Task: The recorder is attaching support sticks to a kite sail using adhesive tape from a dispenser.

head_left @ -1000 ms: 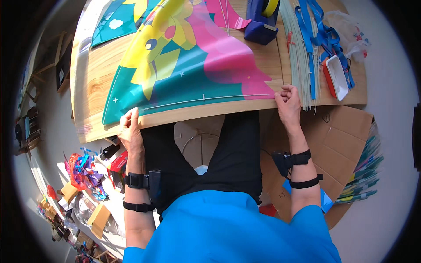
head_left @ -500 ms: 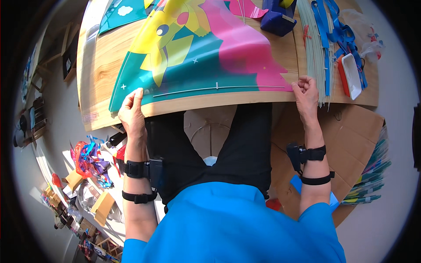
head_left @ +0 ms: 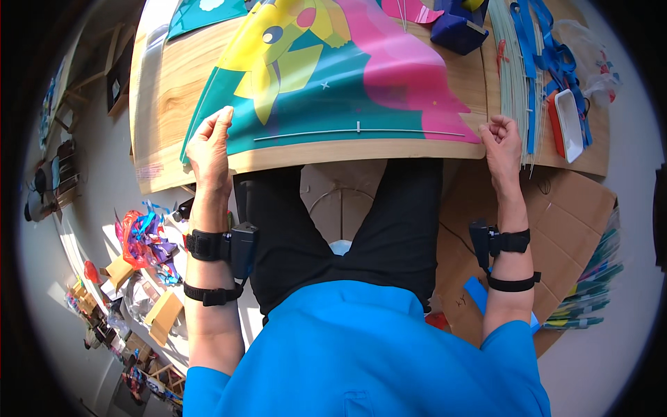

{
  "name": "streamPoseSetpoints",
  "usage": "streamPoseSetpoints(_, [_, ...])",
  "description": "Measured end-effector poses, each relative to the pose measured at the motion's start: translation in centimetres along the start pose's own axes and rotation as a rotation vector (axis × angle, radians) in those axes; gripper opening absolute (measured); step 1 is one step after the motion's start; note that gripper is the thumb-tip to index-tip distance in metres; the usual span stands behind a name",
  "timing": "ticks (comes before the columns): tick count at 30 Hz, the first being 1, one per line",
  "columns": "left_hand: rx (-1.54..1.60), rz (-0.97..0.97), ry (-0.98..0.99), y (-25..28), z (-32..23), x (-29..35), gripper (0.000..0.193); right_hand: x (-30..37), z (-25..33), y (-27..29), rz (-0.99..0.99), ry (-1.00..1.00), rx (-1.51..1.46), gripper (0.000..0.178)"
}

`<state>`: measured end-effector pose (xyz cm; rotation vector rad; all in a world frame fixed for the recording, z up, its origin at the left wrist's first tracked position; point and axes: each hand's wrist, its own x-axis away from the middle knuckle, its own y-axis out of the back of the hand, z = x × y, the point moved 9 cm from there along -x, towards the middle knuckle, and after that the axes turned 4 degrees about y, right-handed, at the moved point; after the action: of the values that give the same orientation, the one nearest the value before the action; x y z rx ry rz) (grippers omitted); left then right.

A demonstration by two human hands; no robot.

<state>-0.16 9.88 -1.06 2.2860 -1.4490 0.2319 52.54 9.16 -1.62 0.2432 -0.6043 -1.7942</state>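
Across the table lies a glossy kite sail (head_left: 333,104), teal and pink with a yellow cartoon figure. Along its near edge runs a thin white rod (head_left: 410,130) with a small clip (head_left: 358,126) at its middle. My left hand (head_left: 210,147) is pinched closed over the sail's near left corner area; what lies between its fingertips is hidden. My right hand (head_left: 503,144) has its thumb and fingers closed at the sail's near right corner, just beyond the rod's right end.
At the right lie a bundle of thin pale rods (head_left: 509,69), blue ribbon (head_left: 549,52) and a red-and-white tray (head_left: 567,125). A dark blue tape dispenser (head_left: 458,31) stands behind the sail. Cardboard (head_left: 556,215) is below the table's right side, with bagged colourful pieces (head_left: 590,278) beside it.
The whole view has shifted slightly. My left hand has moved farther up over the sail from the rod's left end. My right hand stays at the right corner.
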Motion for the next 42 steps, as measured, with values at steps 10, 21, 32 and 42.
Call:
streamPoseSetpoints(10, [0.057, 0.012, 0.066, 0.2, 1.3, 1.1, 0.022, 0.2, 0.0, -0.2, -0.002, -0.005, -0.085, 0.031])
streamPoseSetpoints(21, [0.150, 0.036, 0.152, 0.4, 3.0, 0.8, 0.025, 0.4, -0.5, -0.5, -0.022, -0.032, -0.050, 0.032])
streamPoseSetpoints(32, [-0.069, -0.102, -0.061, 1.0, 2.9, 2.4, 0.025, 1.5, 0.0, -0.8, -0.046, 0.051, 0.105, 0.030])
streamPoseSetpoints(42, [-0.107, -0.111, -0.142, 0.5, 3.4, 3.0, 0.017, 2.0, 0.2, -1.0, -0.060, 0.083, 0.130, 0.028])
